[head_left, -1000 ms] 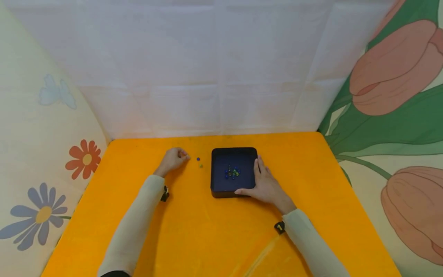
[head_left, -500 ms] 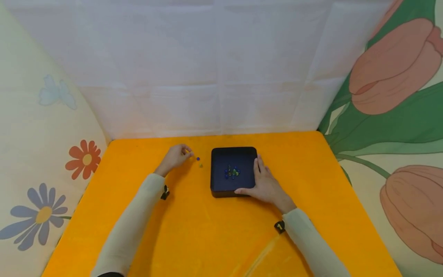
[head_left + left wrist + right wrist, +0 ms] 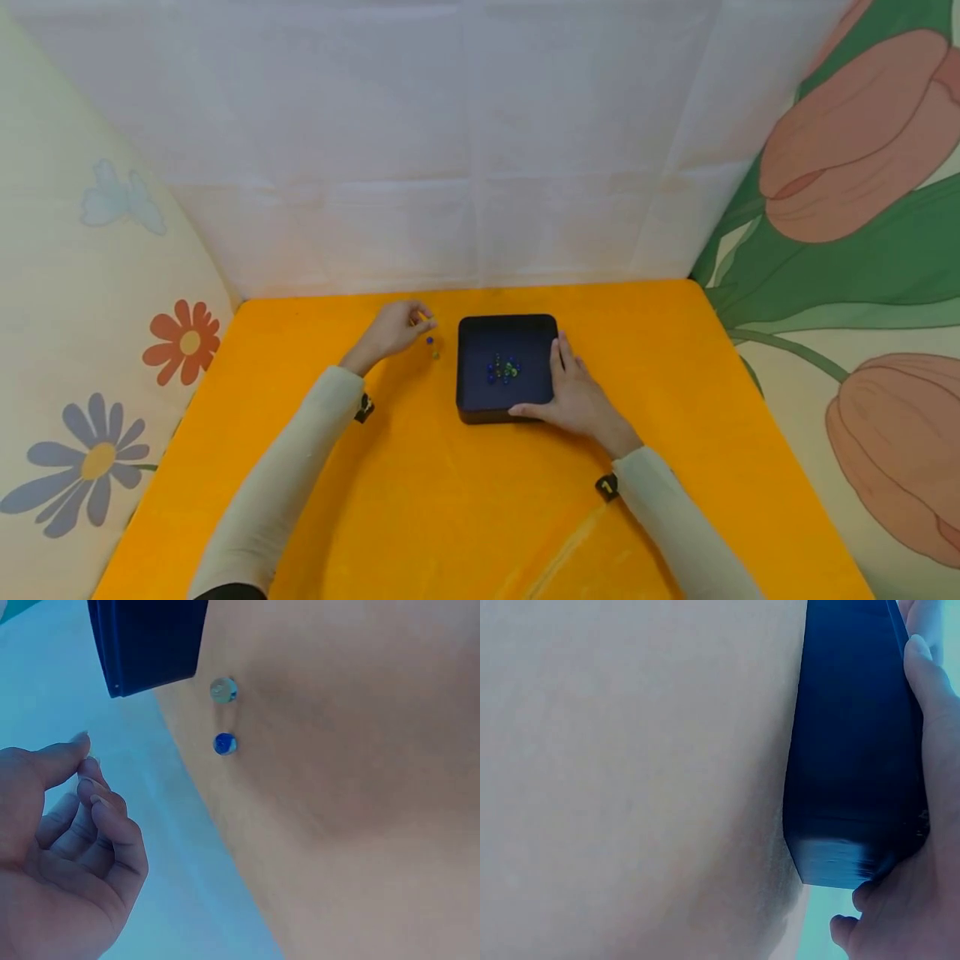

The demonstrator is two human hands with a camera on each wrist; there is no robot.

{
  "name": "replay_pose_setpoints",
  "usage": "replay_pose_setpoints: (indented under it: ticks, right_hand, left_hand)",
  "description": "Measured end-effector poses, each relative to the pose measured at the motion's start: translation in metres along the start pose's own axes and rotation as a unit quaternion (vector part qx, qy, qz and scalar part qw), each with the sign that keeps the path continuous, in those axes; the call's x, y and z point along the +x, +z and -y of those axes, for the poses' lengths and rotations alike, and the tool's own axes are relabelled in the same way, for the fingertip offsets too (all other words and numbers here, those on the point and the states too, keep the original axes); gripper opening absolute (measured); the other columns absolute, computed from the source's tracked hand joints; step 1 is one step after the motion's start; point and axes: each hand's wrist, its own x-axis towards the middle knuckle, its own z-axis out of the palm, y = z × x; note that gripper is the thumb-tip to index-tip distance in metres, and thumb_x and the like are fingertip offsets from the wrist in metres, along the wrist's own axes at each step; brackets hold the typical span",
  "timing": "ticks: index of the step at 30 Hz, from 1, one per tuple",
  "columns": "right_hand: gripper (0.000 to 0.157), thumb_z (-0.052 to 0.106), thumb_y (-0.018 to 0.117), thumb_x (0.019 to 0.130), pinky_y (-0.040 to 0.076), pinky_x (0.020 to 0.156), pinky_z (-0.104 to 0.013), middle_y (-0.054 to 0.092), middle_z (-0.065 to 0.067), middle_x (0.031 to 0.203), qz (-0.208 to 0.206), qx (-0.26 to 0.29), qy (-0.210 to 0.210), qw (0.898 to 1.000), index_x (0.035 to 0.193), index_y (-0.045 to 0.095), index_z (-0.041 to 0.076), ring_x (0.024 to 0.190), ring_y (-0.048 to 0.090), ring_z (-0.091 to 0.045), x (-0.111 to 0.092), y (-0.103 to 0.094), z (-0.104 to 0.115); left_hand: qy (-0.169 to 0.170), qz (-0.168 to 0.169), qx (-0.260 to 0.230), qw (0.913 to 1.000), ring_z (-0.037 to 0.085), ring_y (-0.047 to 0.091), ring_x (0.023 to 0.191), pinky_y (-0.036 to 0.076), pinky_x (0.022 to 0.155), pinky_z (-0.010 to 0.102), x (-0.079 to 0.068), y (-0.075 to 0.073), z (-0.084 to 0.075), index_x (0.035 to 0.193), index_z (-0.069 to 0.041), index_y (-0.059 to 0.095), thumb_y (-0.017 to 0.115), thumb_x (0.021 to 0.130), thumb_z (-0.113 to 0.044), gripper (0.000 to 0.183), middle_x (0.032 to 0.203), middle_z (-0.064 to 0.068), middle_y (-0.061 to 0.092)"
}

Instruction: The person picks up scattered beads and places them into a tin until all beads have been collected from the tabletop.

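Note:
A shallow square black box [image 3: 472, 408] stands on the orange cloth, with several blue and green-yellow glass marbles [image 3: 504, 371] on its floor. My right hand [image 3: 581, 404] grips its near right corner, thumb along the front rim and fingers along the right side. My left hand [image 3: 397, 327] is raised left of the box, thumb and fingertips pinched together. A tiny pale glint of a marble [image 3: 92, 758] shows between the fingertips, mostly hidden. Below that hand, a blue marble [image 3: 225, 743] and a yellowish clear marble [image 3: 223, 690] lie apart on the cloth.
Orange cloth [image 3: 450, 517] covers the table. A white sheet [image 3: 360, 150] rises along the back edge, and panels with printed flowers [image 3: 847, 150] stand at both sides.
My left hand has lifted and moved right and away from me, toward the box, coming over the loose marbles. The right hand and the box have stayed in place.

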Motion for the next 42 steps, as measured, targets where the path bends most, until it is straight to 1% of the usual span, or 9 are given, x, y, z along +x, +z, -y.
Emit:
replay_pose_setpoints:
  ticks: [7, 13, 20, 23, 25, 28, 30, 36, 42]
  right_hand:
    - [0.146, 0.100, 0.055, 0.071, 0.039, 0.121, -0.061, -0.020, -0.009, 0.177, -0.001, -0.002, 0.001, 1.000, 0.169, -0.005, 0.008, 0.161, 0.019, -0.046, 0.001, 0.000, 0.004]
    - [0.147, 0.100, 0.055, 0.071, 0.038, 0.122, -0.061, -0.019, -0.009, 0.177, 0.000, -0.003, 0.006, 1.000, 0.169, -0.004, 0.008, 0.162, 0.017, -0.045, 0.001, 0.001, 0.006]
    - [0.148, 0.101, 0.055, 0.070, 0.038, 0.121, -0.062, -0.017, -0.011, 0.178, -0.003, -0.007, 0.007, 1.000, 0.169, -0.003, 0.007, 0.161, 0.019, -0.049, 0.001, 0.003, 0.005]
    - [0.148, 0.101, 0.055, 0.070, 0.039, 0.120, -0.062, -0.015, -0.011, 0.178, -0.007, -0.007, 0.006, 1.000, 0.169, -0.001, 0.007, 0.160, 0.020, -0.050, 0.002, 0.003, 0.005]
    - [0.148, 0.101, 0.055, 0.070, 0.039, 0.120, -0.063, -0.016, -0.011, 0.178, -0.007, -0.008, 0.007, 1.000, 0.169, -0.001, 0.007, 0.160, 0.021, -0.050, 0.002, 0.004, 0.005]
    - [0.148, 0.101, 0.054, 0.070, 0.039, 0.120, -0.064, -0.017, -0.010, 0.178, -0.006, -0.006, 0.008, 1.000, 0.169, -0.001, 0.007, 0.159, 0.021, -0.051, 0.002, 0.004, 0.005]
    - [0.147, 0.101, 0.054, 0.069, 0.039, 0.119, -0.064, -0.017, -0.009, 0.178, -0.005, -0.002, 0.009, 1.000, 0.169, -0.002, 0.008, 0.159, 0.021, -0.051, 0.002, 0.004, 0.005]
    - [0.148, 0.102, 0.054, 0.069, 0.038, 0.120, -0.064, -0.019, -0.008, 0.177, -0.002, 0.000, 0.012, 1.000, 0.169, -0.003, 0.009, 0.159, 0.020, -0.052, 0.001, 0.003, 0.005]
    - [0.148, 0.102, 0.055, 0.069, 0.037, 0.120, -0.064, -0.018, -0.009, 0.178, -0.003, 0.002, 0.013, 1.000, 0.169, -0.003, 0.009, 0.159, 0.020, -0.053, 0.002, 0.003, 0.005]
  left_hand:
    - [0.033, 0.009, 0.014, 0.9993, 0.023, 0.070, 0.088, 0.057, 0.077, 0.038, 0.002, -0.004, -0.011, 0.123, -0.006, 0.070, 0.064, 0.106, -0.030, 0.030, 0.108, 0.014, 0.074]
    - [0.045, 0.012, 0.010, 0.9988, 0.021, 0.069, 0.081, 0.057, 0.070, 0.035, 0.006, -0.004, -0.023, 0.122, -0.008, 0.070, 0.064, 0.107, -0.030, 0.027, 0.106, 0.013, 0.074]
    - [0.059, 0.012, -0.021, 0.9979, 0.038, 0.070, 0.068, 0.056, 0.057, 0.034, 0.013, -0.003, -0.036, 0.121, -0.010, 0.069, 0.063, 0.107, -0.028, 0.024, 0.104, 0.019, 0.074]
    - [0.070, 0.007, -0.021, 0.9973, 0.035, 0.065, 0.061, 0.053, 0.054, 0.034, 0.018, -0.002, -0.041, 0.118, -0.011, 0.070, 0.064, 0.107, -0.027, 0.021, 0.094, 0.015, 0.072]
    - [0.078, 0.006, -0.019, 0.9967, 0.028, 0.060, 0.059, 0.051, 0.055, 0.034, 0.021, -0.002, -0.044, 0.118, -0.011, 0.071, 0.064, 0.107, -0.026, 0.020, 0.091, 0.014, 0.071]
    - [0.085, 0.010, -0.014, 0.9962, 0.020, 0.056, 0.061, 0.048, 0.059, 0.033, 0.025, -0.003, -0.050, 0.118, -0.010, 0.071, 0.064, 0.107, -0.027, 0.022, 0.093, 0.016, 0.072]
    - [0.087, 0.013, -0.016, 0.9960, 0.020, 0.055, 0.063, 0.048, 0.060, 0.034, 0.028, -0.003, -0.054, 0.118, -0.009, 0.071, 0.064, 0.107, -0.028, 0.024, 0.096, 0.018, 0.072]
    - [0.083, 0.018, 0.000, 0.9964, 0.022, 0.059, 0.074, 0.050, 0.068, 0.035, 0.034, -0.005, -0.068, 0.119, -0.011, 0.069, 0.063, 0.107, -0.031, 0.025, 0.103, 0.011, 0.070]
    - [0.085, 0.025, 0.007, 0.9961, 0.023, 0.064, 0.081, 0.054, 0.073, 0.036, 0.041, -0.004, -0.083, 0.122, -0.011, 0.069, 0.064, 0.107, -0.030, 0.025, 0.106, 0.010, 0.071]
